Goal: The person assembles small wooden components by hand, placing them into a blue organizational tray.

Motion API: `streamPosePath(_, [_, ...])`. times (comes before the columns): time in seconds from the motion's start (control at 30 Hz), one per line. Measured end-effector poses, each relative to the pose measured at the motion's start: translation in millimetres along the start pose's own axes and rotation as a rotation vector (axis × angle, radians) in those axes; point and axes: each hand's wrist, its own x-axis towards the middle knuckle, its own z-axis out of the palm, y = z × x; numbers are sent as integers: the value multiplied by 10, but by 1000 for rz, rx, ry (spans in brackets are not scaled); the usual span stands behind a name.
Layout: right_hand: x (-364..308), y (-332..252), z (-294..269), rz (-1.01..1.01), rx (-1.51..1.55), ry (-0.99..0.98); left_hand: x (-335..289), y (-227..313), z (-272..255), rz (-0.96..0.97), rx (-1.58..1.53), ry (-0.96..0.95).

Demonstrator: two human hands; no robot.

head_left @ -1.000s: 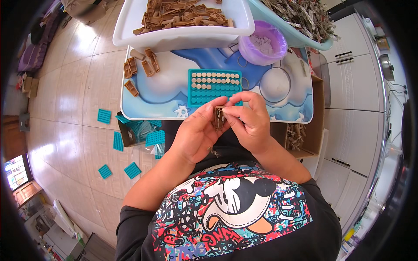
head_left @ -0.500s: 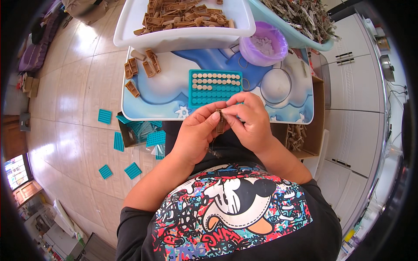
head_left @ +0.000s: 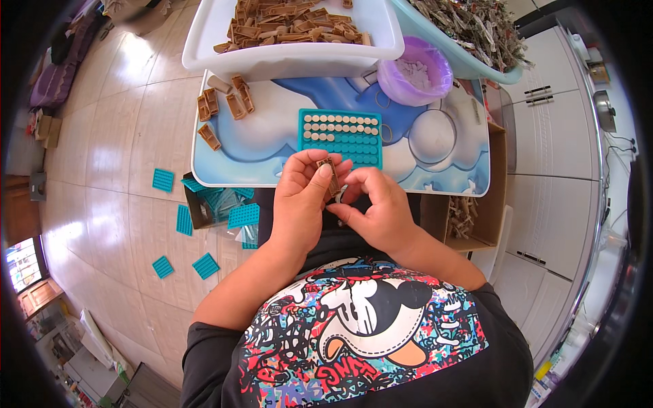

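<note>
A small brown trough-shaped plastic piece [head_left: 333, 183] is gripped between the thumb and fingers of my left hand [head_left: 306, 187], in front of the table's near edge. Beside its lower end, my right hand [head_left: 377, 204] is closed in a pinch with the thumb and fingertips. A bit of something pale shows at those fingertips, too small to name. Just beyond both hands lies a teal gridded tray [head_left: 340, 156], with round cream discs [head_left: 340, 119] filling its far rows and part of another.
Loose brown pieces [head_left: 236, 105] lie at the table's left. Behind stand a white bin [head_left: 292, 61] of brown pieces, a purple lined bucket [head_left: 391, 85] and a pale teal tub [head_left: 469, 58]. Teal trays [head_left: 205, 265] are scattered on the floor; a cardboard box [head_left: 493, 170] stands right.
My left hand has tilted the brown piece and raised it slightly toward the tray. The right hand has slid down from the piece's top to its lower end.
</note>
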Motion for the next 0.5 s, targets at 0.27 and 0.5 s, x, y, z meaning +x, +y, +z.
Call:
streamPosePath(0.27, [-50, 23, 54, -31, 40, -25, -6, 26, -6, 14, 11, 25])
streamPosePath(0.5, [-13, 11, 41, -87, -12, -27, 1, 26, -26, -21, -22, 23])
